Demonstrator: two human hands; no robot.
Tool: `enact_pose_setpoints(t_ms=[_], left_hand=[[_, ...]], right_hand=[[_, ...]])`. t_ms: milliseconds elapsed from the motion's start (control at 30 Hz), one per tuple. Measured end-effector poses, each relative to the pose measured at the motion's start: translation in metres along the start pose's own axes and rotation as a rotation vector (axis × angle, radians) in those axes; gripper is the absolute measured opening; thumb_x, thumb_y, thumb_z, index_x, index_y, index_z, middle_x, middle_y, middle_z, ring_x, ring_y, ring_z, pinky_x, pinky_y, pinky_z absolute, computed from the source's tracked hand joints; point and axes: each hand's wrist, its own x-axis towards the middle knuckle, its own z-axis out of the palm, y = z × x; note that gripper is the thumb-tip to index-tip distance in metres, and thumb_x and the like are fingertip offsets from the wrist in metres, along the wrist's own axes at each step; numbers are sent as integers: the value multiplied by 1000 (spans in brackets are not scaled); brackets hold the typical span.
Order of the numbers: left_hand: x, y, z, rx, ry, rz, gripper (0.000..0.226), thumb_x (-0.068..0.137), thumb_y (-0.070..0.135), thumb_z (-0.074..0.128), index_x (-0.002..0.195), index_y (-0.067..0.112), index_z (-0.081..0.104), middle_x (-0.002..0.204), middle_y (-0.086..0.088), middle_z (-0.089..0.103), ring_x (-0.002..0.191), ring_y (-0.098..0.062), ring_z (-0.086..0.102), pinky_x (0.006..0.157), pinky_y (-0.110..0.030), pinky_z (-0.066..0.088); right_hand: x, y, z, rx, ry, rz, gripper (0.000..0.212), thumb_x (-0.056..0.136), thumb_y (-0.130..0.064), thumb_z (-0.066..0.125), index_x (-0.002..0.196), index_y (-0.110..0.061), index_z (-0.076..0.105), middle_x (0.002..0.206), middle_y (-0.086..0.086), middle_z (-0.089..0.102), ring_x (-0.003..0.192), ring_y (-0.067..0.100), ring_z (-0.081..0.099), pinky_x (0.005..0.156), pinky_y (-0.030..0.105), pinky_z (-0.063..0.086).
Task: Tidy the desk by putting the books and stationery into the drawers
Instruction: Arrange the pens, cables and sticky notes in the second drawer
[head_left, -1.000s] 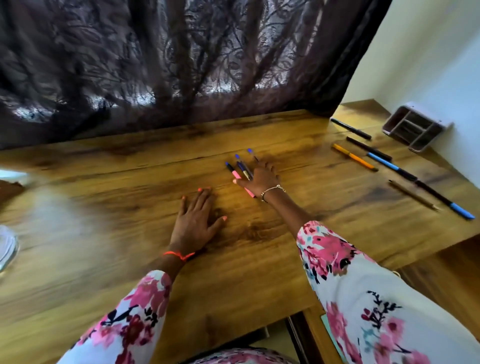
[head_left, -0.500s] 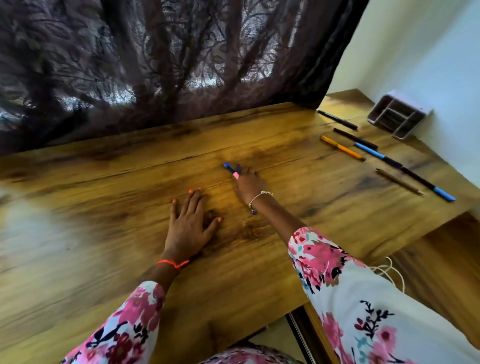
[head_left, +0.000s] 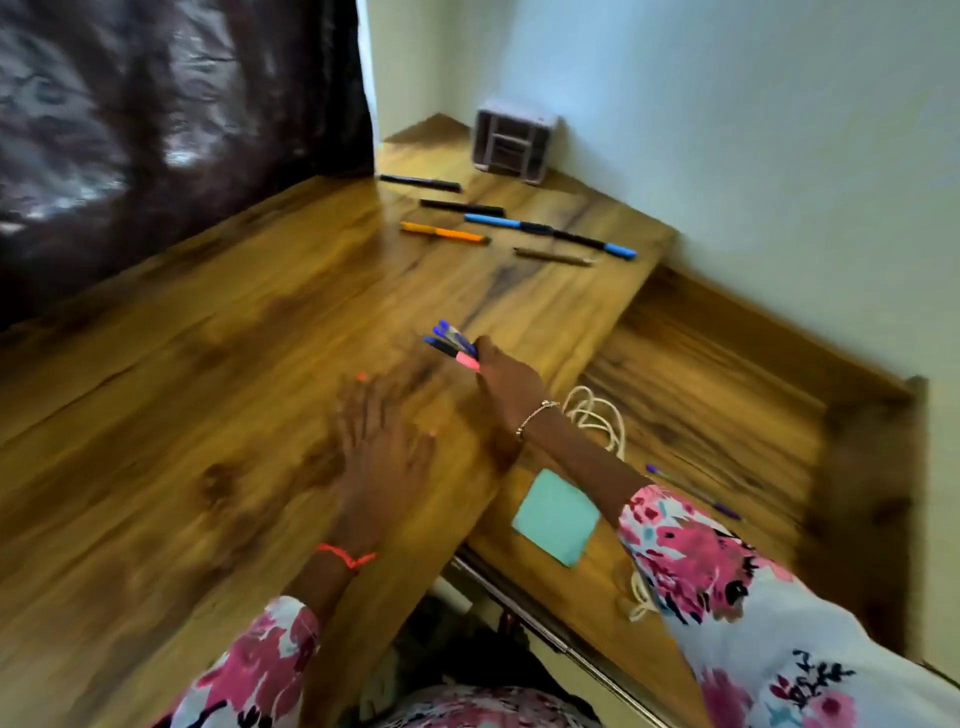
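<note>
A small bundle of slim blue and pink plastic pens (head_left: 453, 347) is pinched in the right hand (head_left: 509, 384), its grip curled round them, near the edge of the glossy wood-grain tabletop (head_left: 208, 415) and beside the open wooden drawer (head_left: 727, 374). It is best to hold the smooth barrels bunched and level, then lower them in beside the square teal notepad (head_left: 556, 517) and the coiled white cord (head_left: 592, 415). The left hand (head_left: 384, 452) lies spread flat on the tabletop.
</note>
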Motion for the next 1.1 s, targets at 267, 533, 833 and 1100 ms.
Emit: enact_pose_setpoints(t_ms=[267,533,833,1100], left_hand=[[-42,100,73,-83,-361,748,51,89,35,39,133,11,38,147,-9,35,142,-18,10,110,-42,13],[-62,92,99,64,-530,763,50,88,39,40,129,11,42,140,-9,46,138,-19,20,109,-38,14],[-64,89,102,120,-602,652,58,96,53,20,135,13,36,147,-7,33,141,-18,11,111,-39,8],[-65,92,100,145,-616,630,60,96,53,22,136,12,39,148,-8,33,142,-19,12,113,-39,6]], right_hand=[[-71,191,-26,351,68,405,35,91,-4,48,125,2,43,114,24,58,104,33,56,75,33,36],[-115,280,20,17,-232,523,38,93,-11,45,130,-10,40,130,18,50,119,34,47,93,44,38],[-106,303,44,-95,-242,469,46,93,-27,47,135,-15,33,134,13,37,123,32,33,98,45,30],[-122,317,43,24,-200,366,59,92,-35,49,144,-29,21,153,4,16,142,26,12,107,50,18]])
